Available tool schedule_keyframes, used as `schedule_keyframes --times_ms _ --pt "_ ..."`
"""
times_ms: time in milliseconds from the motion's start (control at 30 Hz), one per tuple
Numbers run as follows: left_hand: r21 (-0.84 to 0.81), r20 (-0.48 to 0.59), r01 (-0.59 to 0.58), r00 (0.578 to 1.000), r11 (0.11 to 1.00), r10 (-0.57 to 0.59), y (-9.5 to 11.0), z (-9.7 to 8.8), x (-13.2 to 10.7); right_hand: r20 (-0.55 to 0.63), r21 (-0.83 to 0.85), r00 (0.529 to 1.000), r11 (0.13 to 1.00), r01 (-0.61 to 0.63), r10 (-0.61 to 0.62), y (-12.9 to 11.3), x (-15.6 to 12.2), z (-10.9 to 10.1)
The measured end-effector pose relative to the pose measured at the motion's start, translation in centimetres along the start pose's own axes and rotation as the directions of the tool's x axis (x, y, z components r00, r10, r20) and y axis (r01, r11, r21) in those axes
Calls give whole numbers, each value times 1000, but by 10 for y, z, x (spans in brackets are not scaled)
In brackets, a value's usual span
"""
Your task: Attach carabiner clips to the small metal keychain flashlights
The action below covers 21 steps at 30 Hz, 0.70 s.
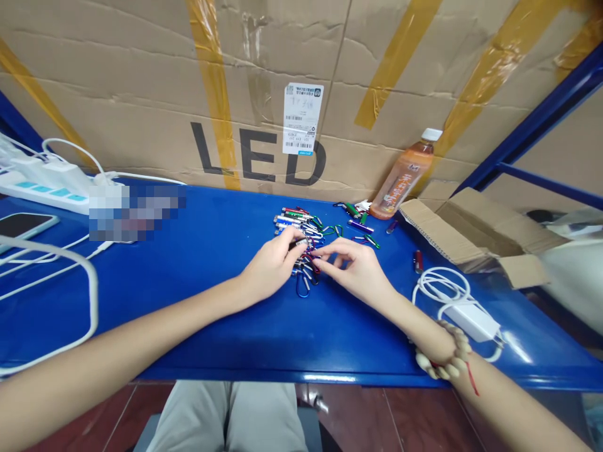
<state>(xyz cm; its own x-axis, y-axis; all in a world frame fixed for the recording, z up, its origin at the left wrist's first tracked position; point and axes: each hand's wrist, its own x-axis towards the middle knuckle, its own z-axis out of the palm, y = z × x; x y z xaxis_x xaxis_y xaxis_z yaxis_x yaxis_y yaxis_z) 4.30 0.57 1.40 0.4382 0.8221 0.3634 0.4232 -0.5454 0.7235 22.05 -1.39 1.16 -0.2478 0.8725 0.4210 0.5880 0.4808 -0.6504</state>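
My left hand (271, 263) pinches a small dark keychain flashlight (298, 243) with a silvery end between thumb and fingers. Close by on the right, the thumb and index finger of my right hand (358, 269) are closed on a small reddish carabiner clip (313, 256); its exact outline is partly hidden by the fingertips. Beneath and behind both hands lies a pile of keychain flashlights (288, 221) in silver, blue, red and green, with coloured clips attached. A blue carabiner (303, 287) sticks out at the pile's near side.
More small flashlights (361, 226) lie right of the pile, before a tilted drink bottle (404, 176). An opened carton (452, 232), a red flashlight (418, 261) and a white charger (473, 319) are at right. At left are a power strip (44, 188), phone (28, 225) and cables.
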Motion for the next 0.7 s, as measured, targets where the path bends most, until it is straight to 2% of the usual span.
schedule_keyframes --times_ms 133,367,467,600,700 --pt "65 -76 -5 997 998 10 -14 -3 7 -28 -56 999 998 21 -23 4 3 -2" --pt "86 -166 -67 983 994 81 -24 1 11 -53 -171 996 983 63 -73 17 6 -7" --pt "72 -177 -93 979 993 104 -26 2 13 -149 -216 983 974 76 -110 16 6 -13" --pt "89 -206 -133 967 987 148 -26 -1 12 -326 -285 937 958 30 -127 18 9 -26" --pt "112 -202 -188 957 976 207 -23 -5 10 -351 -337 928 941 -5 -121 28 11 -33"
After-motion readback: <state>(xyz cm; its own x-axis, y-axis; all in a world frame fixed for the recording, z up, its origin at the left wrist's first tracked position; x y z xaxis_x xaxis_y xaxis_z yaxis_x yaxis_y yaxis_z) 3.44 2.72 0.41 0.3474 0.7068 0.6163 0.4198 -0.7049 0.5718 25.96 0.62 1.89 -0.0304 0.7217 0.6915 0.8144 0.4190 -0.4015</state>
